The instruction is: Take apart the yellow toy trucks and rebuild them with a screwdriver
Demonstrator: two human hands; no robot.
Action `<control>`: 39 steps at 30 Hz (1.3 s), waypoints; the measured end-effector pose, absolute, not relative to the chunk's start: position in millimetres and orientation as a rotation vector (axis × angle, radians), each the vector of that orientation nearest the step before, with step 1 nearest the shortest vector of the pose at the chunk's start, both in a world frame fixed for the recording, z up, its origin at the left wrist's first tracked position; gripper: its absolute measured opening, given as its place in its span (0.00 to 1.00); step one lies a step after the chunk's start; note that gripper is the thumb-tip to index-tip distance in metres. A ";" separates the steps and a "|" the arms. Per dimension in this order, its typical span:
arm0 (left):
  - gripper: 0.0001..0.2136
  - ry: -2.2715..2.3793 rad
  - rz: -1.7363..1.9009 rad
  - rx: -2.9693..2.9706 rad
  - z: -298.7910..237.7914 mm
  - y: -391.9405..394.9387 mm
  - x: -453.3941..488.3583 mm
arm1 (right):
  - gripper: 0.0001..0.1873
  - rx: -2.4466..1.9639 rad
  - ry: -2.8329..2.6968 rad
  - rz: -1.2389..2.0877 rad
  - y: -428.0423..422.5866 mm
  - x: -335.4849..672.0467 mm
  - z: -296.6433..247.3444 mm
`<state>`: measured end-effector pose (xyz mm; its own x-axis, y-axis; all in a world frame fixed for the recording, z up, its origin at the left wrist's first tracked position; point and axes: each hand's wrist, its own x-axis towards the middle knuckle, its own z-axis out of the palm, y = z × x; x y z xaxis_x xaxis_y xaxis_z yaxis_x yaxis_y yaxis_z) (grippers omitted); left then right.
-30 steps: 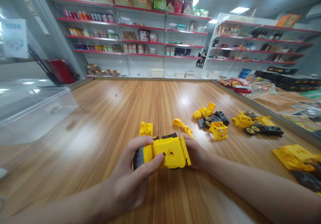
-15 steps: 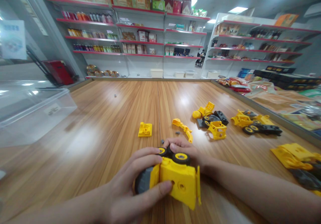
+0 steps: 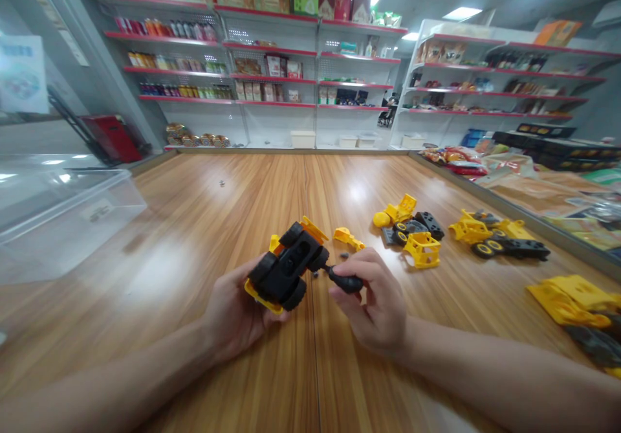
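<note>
- Our left grip (image 3: 235,307) is closed around the toy vehicle (image 3: 286,261), its black underside towards us, above the worktop (image 3: 189,226).
- Our right grip (image 3: 376,303) pinches a black screwdriver (image 3: 347,283), tip near a wheel (image 3: 318,259); contact we cannot tell.
- We judge the vehicle light, stiff and smooth; we'd best hold its yellow body (image 3: 263,298), since wheels may roll.
</note>
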<state>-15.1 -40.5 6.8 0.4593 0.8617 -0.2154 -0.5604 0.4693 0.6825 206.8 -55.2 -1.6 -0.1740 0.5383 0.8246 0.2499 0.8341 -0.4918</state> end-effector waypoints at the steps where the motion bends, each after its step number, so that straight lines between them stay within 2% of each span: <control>1: 0.12 0.579 0.906 0.556 6.8 -40.5 -15.4 | 0.19 -0.569 -1.794 0.221 -56.6 208.0 -0.2; 9: 0.15 0.728 0.922 0.445 13.5 -40.0 -9.1 | 0.19 -0.526 -1.790 0.114 -58.1 208.5 1.5; 18: 0.16 0.652 0.801 0.589 3.6 -41.3 -11.8 | 0.10 -0.763 -1.733 0.234 -48.5 204.9 -3.0; 31: 0.20 0.723 0.767 0.637 5.3 -42.0 -8.6 | 0.09 -0.805 -1.781 0.266 -44.8 205.7 -3.3; 39: 0.17 0.712 0.815 0.704 7.0 -44.7 -6.4 | 0.11 -0.830 -1.769 0.391 -44.8 206.2 -10.4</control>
<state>-6.4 -44.7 7.0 0.4915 0.8242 -0.2813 -0.3890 0.4968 0.7758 206.2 -44.8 -10.4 -0.1652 0.6999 0.6949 0.3420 0.7015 -0.6252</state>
